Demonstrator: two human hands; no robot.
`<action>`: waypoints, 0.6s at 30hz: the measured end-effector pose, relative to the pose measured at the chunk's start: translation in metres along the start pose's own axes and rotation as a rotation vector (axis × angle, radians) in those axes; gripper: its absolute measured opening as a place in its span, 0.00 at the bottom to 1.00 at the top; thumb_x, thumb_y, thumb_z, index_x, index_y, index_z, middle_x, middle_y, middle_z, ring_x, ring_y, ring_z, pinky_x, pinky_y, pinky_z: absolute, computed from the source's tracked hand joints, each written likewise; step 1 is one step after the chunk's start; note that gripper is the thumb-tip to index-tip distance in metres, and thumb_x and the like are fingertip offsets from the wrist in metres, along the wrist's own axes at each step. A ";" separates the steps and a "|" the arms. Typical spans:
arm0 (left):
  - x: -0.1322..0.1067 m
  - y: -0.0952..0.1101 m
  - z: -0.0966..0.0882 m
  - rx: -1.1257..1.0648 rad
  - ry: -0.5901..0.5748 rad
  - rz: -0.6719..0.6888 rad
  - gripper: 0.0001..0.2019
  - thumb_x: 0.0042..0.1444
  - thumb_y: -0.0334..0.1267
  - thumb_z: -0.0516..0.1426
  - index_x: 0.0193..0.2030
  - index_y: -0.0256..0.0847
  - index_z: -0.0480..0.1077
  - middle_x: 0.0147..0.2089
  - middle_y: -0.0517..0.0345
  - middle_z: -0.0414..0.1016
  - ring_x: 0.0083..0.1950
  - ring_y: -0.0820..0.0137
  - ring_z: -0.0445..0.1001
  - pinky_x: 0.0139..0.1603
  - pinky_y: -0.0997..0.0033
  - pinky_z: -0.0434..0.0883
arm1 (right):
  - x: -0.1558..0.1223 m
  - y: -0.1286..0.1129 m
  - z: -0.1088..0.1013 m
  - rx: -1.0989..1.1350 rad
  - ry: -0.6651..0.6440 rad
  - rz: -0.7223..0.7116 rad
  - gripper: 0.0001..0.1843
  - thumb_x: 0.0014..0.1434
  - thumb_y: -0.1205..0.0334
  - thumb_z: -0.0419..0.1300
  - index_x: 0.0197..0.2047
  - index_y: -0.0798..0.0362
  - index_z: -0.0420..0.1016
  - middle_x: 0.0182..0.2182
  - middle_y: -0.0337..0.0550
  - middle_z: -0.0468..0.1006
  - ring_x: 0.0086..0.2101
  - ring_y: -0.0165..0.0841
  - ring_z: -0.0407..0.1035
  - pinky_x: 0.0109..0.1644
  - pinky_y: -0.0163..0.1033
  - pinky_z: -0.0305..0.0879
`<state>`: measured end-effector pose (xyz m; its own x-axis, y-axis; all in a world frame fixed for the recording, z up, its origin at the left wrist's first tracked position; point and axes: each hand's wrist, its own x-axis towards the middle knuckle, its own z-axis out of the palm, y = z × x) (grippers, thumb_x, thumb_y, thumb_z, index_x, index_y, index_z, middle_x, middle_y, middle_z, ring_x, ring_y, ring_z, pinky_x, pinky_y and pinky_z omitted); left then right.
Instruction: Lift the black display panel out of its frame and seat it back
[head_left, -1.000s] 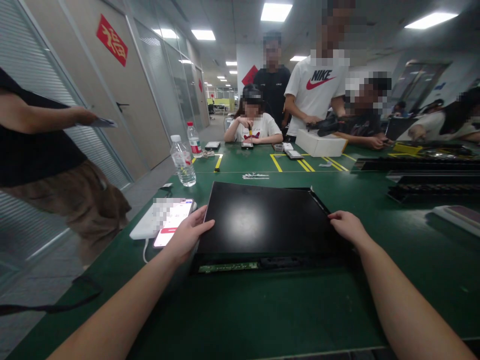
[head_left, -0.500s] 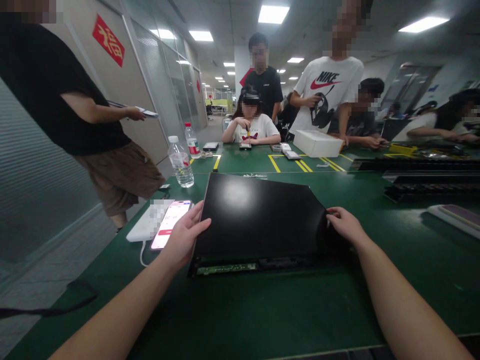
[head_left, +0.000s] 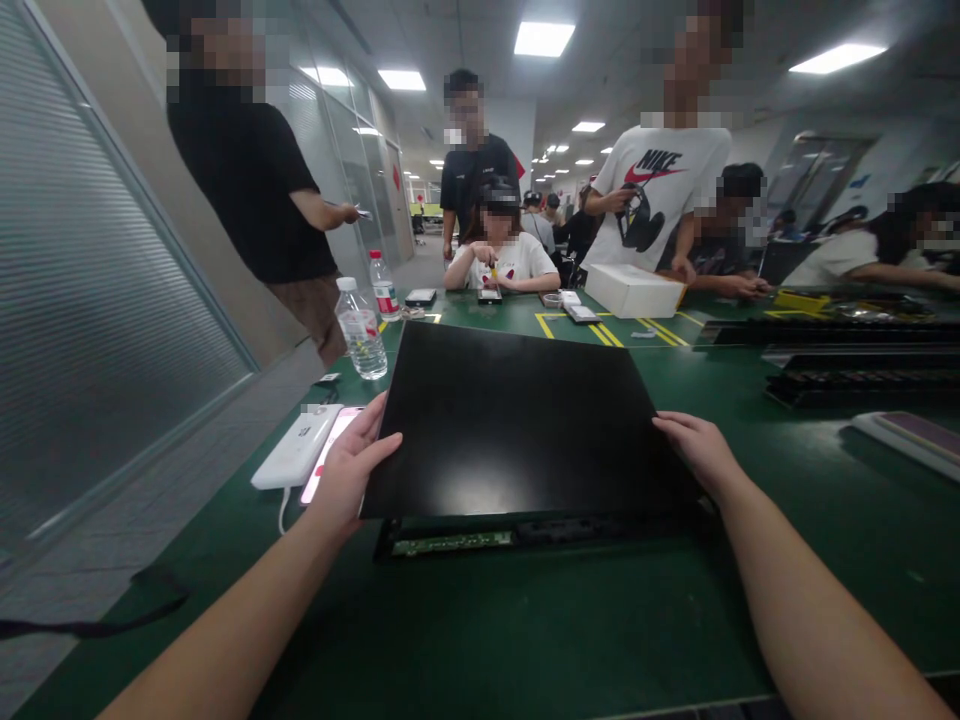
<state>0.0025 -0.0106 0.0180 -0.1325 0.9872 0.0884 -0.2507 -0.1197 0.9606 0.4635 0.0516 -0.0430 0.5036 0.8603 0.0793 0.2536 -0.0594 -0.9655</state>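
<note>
A glossy black LCD panel [head_left: 517,430] is held by its two side edges, tilted above the table. My left hand [head_left: 351,462] grips the left edge, thumb on the face and fingers behind. At the right edge, my right hand [head_left: 696,448] pinches the panel between thumb and fingers. Beneath it lies a black frame [head_left: 570,532], mostly covered by the panel. A strip of green circuit board [head_left: 454,543] shows along the frame's near side, with a gap between it and the panel's lower edge.
Left of the panel are a white power bank [head_left: 296,450], a partly hidden phone [head_left: 324,460] and a water bottle [head_left: 361,330]. Black strips [head_left: 855,375] lie on the green table [head_left: 600,640] at right. Across it, a seated person [head_left: 502,250] works near a white box [head_left: 634,290].
The panel has risen off the frame and come slightly left and towards me, held by both hands. The standing person at left has moved farther away.
</note>
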 end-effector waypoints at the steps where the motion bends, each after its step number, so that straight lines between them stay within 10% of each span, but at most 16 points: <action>1: 0.001 0.002 -0.001 -0.012 0.012 -0.001 0.40 0.44 0.38 0.70 0.67 0.47 0.69 0.70 0.55 0.69 0.70 0.48 0.67 0.68 0.55 0.69 | -0.002 -0.003 0.000 0.085 -0.013 0.011 0.17 0.39 0.55 0.72 0.35 0.51 0.84 0.36 0.47 0.84 0.40 0.44 0.77 0.46 0.47 0.72; 11: 0.002 0.007 0.000 -0.069 0.059 -0.041 0.36 0.42 0.35 0.70 0.62 0.44 0.74 0.64 0.56 0.77 0.65 0.49 0.73 0.65 0.57 0.72 | -0.030 -0.043 -0.008 0.611 -0.243 0.063 0.17 0.46 0.58 0.67 0.43 0.44 0.80 0.42 0.37 0.85 0.46 0.42 0.79 0.52 0.45 0.75; 18: 0.004 0.007 -0.006 -0.075 0.006 -0.055 0.30 0.43 0.37 0.70 0.57 0.43 0.78 0.55 0.55 0.83 0.60 0.48 0.77 0.56 0.58 0.77 | -0.038 -0.047 -0.012 0.660 -0.331 0.485 0.10 0.50 0.57 0.61 0.36 0.48 0.80 0.36 0.45 0.85 0.45 0.48 0.80 0.53 0.53 0.76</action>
<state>-0.0054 -0.0078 0.0238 -0.1218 0.9920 0.0342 -0.3292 -0.0729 0.9415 0.4426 0.0154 0.0027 0.1414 0.9246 -0.3537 -0.5061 -0.2396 -0.8285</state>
